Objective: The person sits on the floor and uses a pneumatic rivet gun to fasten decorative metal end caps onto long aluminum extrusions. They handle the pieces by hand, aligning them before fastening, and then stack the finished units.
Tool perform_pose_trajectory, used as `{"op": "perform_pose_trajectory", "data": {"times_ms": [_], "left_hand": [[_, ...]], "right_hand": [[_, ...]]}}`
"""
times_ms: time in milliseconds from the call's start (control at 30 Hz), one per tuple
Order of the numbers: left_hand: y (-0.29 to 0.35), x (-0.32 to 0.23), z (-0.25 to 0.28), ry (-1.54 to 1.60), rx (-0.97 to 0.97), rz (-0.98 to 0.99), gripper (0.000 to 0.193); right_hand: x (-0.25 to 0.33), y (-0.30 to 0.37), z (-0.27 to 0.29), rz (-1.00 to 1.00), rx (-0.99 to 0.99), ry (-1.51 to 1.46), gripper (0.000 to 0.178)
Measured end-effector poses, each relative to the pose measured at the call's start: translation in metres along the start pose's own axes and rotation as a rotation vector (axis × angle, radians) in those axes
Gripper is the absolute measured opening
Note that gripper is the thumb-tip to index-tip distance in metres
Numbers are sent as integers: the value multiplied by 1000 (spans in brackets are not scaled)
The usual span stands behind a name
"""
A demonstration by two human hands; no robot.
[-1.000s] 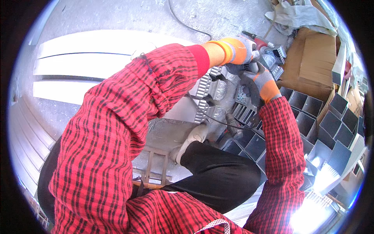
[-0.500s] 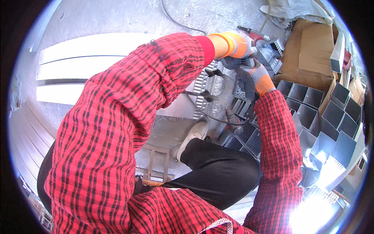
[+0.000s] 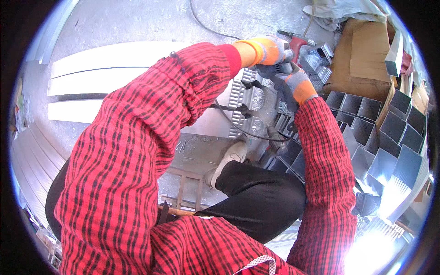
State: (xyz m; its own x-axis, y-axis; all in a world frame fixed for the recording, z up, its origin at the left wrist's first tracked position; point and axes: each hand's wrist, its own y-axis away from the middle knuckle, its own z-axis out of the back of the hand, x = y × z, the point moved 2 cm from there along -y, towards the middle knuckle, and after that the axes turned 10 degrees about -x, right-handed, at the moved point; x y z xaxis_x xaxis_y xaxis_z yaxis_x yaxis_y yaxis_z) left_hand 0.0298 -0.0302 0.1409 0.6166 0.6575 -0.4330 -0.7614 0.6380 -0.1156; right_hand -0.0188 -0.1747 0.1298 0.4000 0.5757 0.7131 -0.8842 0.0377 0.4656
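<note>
White strips [image 3: 73, 83] run under the left sleeve [image 3: 188, 78], which hides their ends. Ornate parts [image 3: 257, 98] lie nearer the hands. A dark piece [image 3: 266, 70] sits just below the curled left hand [image 3: 272, 50], beside the curled right hand [image 3: 298, 83]; fingers obscure its shape, and I cannot tell whether either grips it. Rightward, square tubes [image 3: 362, 130] cluster.

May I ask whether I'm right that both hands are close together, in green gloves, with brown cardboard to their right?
Not quite: the head view shows orange and grey gloves. The left hand and right hand are close together, with brown cardboard to their right.
</note>
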Motion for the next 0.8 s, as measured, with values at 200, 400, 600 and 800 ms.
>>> {"op": "perform_pose_trajectory", "data": {"times_ms": [200,400,600,800], "left_hand": [[13,12,-9,-128,-105,-124,34],[26,23,-33,-227,-157,-71,27],[3,41,-40,163,-141,157,43],[26,-18,6,338,-466,400,55]], "right_hand": [[4,-8,-10,127,13,146,48],[-25,-28,-21,396,-145,441,47],[-18,-16,-15,140,23,-164,42],[24,34,15,147,-32,141,47]]}}
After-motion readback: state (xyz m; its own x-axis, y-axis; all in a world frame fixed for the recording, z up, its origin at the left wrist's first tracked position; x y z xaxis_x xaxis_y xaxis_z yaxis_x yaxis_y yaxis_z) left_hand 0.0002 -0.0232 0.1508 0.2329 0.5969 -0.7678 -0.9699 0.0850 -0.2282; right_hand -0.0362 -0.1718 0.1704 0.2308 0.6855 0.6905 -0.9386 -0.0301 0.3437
